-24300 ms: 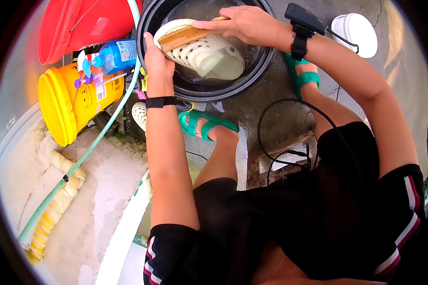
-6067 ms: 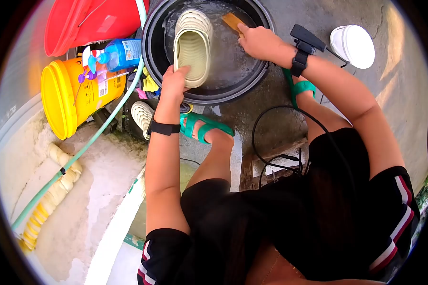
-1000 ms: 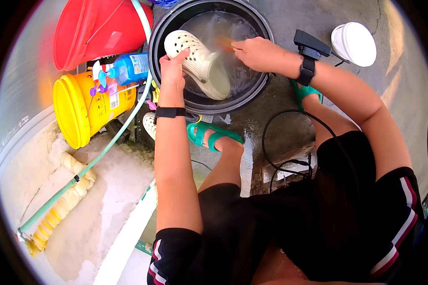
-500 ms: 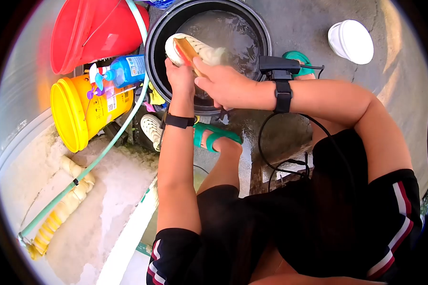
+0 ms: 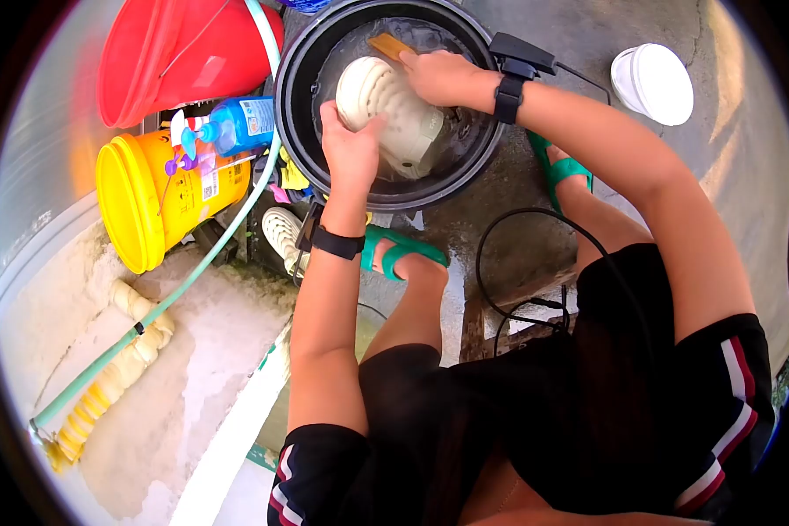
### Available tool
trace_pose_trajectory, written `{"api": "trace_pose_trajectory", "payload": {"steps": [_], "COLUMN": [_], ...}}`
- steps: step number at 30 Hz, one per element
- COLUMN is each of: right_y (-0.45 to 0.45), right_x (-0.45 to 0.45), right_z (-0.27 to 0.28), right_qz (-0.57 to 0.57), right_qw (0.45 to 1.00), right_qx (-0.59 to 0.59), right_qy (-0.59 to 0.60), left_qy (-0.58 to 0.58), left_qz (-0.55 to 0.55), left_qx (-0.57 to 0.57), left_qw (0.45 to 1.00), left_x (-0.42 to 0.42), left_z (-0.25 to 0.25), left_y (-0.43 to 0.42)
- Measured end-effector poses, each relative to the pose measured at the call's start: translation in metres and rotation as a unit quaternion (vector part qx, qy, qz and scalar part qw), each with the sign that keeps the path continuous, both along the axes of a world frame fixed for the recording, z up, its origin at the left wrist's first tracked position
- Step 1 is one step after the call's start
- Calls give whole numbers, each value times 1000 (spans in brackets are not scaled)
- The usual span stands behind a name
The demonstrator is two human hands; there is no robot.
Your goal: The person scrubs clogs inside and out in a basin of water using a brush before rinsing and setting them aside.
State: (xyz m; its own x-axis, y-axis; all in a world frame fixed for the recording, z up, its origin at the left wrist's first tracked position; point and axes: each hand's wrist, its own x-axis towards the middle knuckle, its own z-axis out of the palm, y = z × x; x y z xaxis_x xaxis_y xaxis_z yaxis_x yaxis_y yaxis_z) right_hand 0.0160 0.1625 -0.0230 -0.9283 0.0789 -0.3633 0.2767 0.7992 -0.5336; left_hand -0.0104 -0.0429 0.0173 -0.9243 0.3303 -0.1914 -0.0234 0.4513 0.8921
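A cream shoe (image 5: 403, 131) with dark holes across its upper is tilted in a black tub (image 5: 282, 105) of murky water, its lower part wet or under the surface. My left hand (image 5: 352, 147) grips the shoe by its near left edge, thumb on the upper. Just past the shoe, my right hand (image 5: 445, 77) is closed round a wooden-backed brush (image 5: 390, 46), whose bristles are hidden from view. The brush is over the water at the far side of the shoe; whether they touch, I cannot tell.
Left of the tub stand a red bucket (image 5: 193, 66), a yellow bucket (image 5: 131, 206) and a blue pump bottle (image 5: 237, 125). A green hose (image 5: 203, 263) runs past them. Another cream shoe (image 5: 280, 232) is beside my foot. A white bucket (image 5: 653, 83) stands at right.
The shoe has turned and come lower toward the tub's middle, showing more of its upper. My right hand has moved the brush off the shoe toward the far side.
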Motion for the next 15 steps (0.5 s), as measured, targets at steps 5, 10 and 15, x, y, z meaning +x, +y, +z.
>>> {"api": "trace_pose_trajectory", "payload": {"steps": [5,10,15], "right_y": [-25,-7,14], "right_x": [9,6,40], "right_z": [-120,-13,95], "right_qz": [-70,-37,1], "right_qw": [979,997,992], "right_qx": [184,21,33], "right_qy": [49,-66,124], "left_qy": [9,46,207], "left_qz": [-21,-38,9], "left_qx": [-103,-78,-210], "left_qw": [994,995,956], "left_x": [6,5,18], "left_z": [42,39,30], "left_y": [-1,-14,5]}}
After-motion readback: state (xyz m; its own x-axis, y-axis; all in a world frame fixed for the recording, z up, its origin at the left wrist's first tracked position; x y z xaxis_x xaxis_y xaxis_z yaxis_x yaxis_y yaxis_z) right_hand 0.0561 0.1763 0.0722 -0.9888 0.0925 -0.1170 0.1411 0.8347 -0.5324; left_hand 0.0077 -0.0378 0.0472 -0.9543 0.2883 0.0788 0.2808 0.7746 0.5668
